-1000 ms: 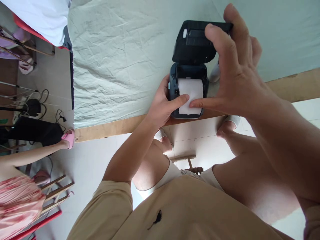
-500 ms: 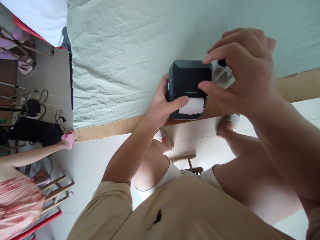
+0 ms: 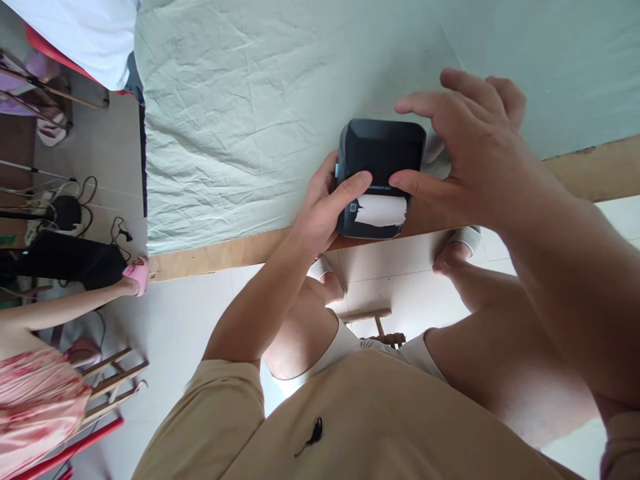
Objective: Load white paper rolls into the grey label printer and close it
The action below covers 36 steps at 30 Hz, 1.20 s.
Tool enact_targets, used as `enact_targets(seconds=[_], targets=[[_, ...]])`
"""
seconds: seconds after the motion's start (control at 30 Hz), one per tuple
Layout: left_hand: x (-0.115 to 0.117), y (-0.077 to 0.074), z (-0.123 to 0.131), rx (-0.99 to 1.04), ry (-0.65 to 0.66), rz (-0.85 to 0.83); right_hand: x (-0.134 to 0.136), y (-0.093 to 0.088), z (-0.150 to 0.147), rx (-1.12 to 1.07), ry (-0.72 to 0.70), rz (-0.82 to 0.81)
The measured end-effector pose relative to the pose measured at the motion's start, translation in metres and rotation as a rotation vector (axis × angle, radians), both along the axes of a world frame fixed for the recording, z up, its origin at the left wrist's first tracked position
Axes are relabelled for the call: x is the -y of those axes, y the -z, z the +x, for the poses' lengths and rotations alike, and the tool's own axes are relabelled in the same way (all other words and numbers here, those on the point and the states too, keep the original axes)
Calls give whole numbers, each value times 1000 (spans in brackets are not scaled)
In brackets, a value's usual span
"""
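Observation:
A black label printer (image 3: 383, 150) sits at the near edge of the cloth-covered table, a torn-edged white paper strip (image 3: 383, 211) sticking out of its slot. My left hand (image 3: 327, 200) is wrapped round the printer's left side, its thumb pressed on the lid just above the strip. The thumb of my right hand (image 3: 470, 143) touches the lid's lower right, while the other fingers of that hand are spread in the air beyond the printer's right edge. Partly hidden behind my right hand is a whitish object (image 3: 433, 148).
A pale green cloth (image 3: 240, 120) with wrinkles covers the table, whose wooden edge (image 3: 220, 252) runs along the front. At the left, another person's leg (image 3: 75, 310) reaches past a wooden stool (image 3: 113, 383). Cables and a black box (image 3: 75, 260) lie on the floor there.
My right fingers have lifted off the printer's top right corner and spread. My left thumb has slid up off the paper strip onto the lid, uncovering a small mark beside the strip.

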<state>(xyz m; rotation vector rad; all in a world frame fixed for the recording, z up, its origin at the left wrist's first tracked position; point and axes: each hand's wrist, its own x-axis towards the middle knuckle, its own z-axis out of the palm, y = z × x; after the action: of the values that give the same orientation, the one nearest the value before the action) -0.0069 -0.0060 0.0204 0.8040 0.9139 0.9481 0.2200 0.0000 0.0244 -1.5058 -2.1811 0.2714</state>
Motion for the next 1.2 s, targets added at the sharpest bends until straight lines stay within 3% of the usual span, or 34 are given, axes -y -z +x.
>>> enact_targets(seconds=[0.2,0.37,0.53,0.77,1.0,1.13,1.2], targets=[[0,-5,3,81,4,-54,4,5,-3,14,-19,48],[-1,3,6,204,-41,-45,7,7,-9,13,15,138],[-2,12,2,174,-73,-71,4,1,-5,47,-92,160],[-5,12,3,126,-130,-57,8,-5,-8,75,-147,142],[-5,12,5,179,-147,-93,10,-21,-20,128,50,286],[-7,14,6,135,-171,-112,14,-21,-28,-15,240,455],[-9,15,5,112,-176,-124,14,-20,-29,-120,259,506]])
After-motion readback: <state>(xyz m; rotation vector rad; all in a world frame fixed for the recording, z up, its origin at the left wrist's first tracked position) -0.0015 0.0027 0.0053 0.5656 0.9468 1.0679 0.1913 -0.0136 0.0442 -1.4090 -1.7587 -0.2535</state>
